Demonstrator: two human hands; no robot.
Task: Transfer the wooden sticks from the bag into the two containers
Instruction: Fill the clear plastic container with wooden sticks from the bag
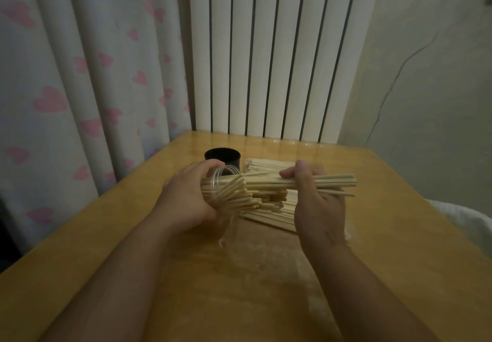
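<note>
A tilted clear plastic jar is gripped by the left hand, pale wooden sticks by the right hand.

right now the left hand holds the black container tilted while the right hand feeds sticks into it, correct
No. The head view shows the left hand holding the clear container; the black container stands behind it. The right hand does feed sticks in.

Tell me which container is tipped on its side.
The clear jar, held sideways in the left hand with sticks fanning from its mouth; the black container stands upright behind it.
</note>
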